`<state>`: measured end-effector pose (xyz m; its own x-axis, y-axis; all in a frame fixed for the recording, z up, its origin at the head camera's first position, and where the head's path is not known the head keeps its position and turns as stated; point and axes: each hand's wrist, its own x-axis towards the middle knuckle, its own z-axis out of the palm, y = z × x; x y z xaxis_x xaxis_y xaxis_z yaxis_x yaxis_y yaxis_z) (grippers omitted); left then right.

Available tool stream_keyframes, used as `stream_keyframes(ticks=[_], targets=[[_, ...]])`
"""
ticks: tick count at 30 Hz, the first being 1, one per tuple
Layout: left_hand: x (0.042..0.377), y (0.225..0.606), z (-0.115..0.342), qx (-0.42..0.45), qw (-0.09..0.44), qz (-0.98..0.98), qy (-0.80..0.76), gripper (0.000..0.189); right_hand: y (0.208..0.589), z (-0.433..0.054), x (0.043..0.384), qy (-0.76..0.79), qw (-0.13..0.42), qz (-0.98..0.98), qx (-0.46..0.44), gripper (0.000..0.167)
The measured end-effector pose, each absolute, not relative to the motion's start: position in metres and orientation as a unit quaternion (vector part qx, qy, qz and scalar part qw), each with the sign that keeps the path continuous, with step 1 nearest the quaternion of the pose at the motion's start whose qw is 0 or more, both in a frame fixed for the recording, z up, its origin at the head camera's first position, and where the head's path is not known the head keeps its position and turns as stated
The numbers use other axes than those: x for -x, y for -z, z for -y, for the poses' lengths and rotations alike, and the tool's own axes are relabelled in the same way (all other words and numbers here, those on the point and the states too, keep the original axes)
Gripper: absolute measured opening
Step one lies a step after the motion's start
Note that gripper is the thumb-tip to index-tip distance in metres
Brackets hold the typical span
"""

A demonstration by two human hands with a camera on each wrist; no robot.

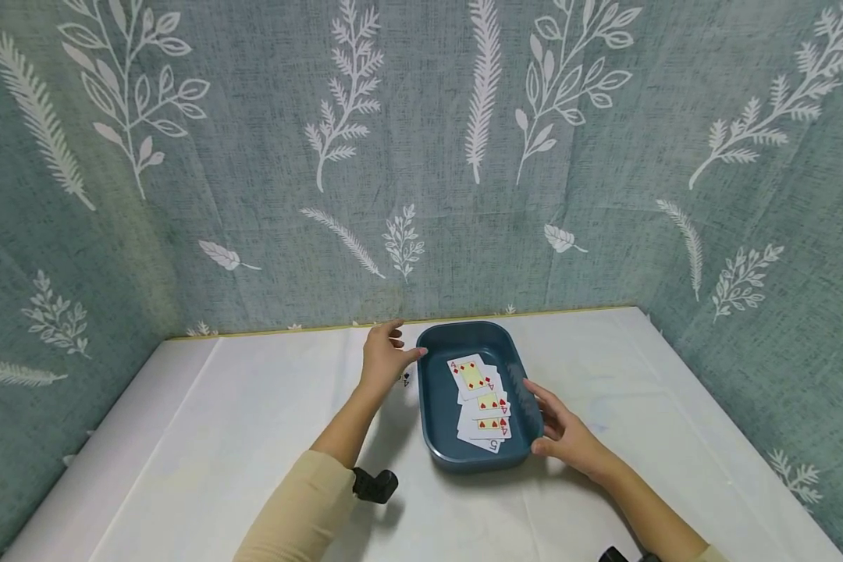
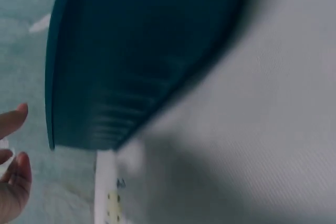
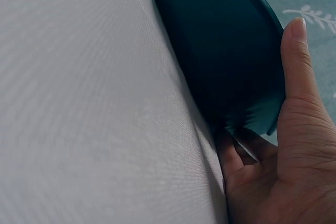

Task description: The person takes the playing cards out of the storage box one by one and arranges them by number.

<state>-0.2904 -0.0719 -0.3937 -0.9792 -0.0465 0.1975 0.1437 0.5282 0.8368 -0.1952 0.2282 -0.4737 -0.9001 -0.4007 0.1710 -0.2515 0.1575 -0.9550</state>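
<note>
A dark blue rectangular tray (image 1: pixel 425 406) holds several playing cards (image 1: pixel 479 406), face up and overlapping; diamonds and hearts show on them. My right hand (image 1: pixel 569 437) grips the tray's right side. In the right wrist view the thumb (image 3: pixel 295 61) lies along its outer side, and the other fingers curl at its underside. Near the tray's far left corner is my left hand (image 1: pixel 385 361), fingers loosely bent, its thumb close to the rim. The left wrist view shows that hand (image 2: pixel 11 166) apart from the tray. Another playing card (image 1: pixel 405 378) lies left of the tray, partly hidden by the left hand.
The tray is over a white-covered table (image 1: pixel 204 437). Green fabric with white leaf prints (image 1: pixel 267 234) hangs behind the table and along both sides. Black wrist mounts (image 1: pixel 375 485) sit on the forearms.
</note>
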Motion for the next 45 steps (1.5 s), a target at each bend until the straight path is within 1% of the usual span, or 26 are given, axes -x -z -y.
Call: stream_keyframes(ticks=[4,8,12,15,20,27,31,35,40,45], targets=[[0.292,0.389,0.056,0.077,0.070,0.864,0.492,0.064,0.473,-0.230,0.195,0.612,0.060,-0.760,0.211,0.089],[0.298,0.392,0.044,0.142,0.031,0.865,0.481,0.065,0.473,-0.231,0.196,0.611,0.058,-0.761,0.210,0.089],[0.306,0.399,0.036,0.187,-0.015,0.866,0.463,0.065,0.474,-0.229,0.196,0.610,0.059,-0.762,0.212,0.090],[0.312,0.402,0.031,0.202,-0.042,0.878,0.432,0.064,0.475,-0.229,0.196,0.608,0.060,-0.762,0.212,0.090],[0.318,0.401,0.021,0.219,-0.068,0.905,0.359,0.062,0.475,-0.228,0.195,0.614,0.061,-0.757,0.214,0.091],[0.319,0.403,0.010,0.230,-0.126,0.921,0.289,0.068,0.475,-0.227,0.196,0.613,0.073,-0.760,0.204,0.090],[0.319,0.404,0.007,0.226,-0.131,0.937,0.234,0.070,0.475,-0.227,0.196,0.616,0.072,-0.756,0.209,0.090],[0.318,0.404,0.006,0.218,-0.121,0.953,0.172,0.074,0.475,-0.227,0.196,0.619,0.068,-0.753,0.214,0.090],[0.315,0.404,0.004,0.208,-0.116,0.960,0.144,0.078,0.476,-0.228,0.196,0.612,0.064,-0.760,0.211,0.090],[0.315,0.407,0.004,0.214,-0.123,0.962,0.120,0.073,0.476,-0.228,0.196,0.615,0.070,-0.758,0.204,0.090]])
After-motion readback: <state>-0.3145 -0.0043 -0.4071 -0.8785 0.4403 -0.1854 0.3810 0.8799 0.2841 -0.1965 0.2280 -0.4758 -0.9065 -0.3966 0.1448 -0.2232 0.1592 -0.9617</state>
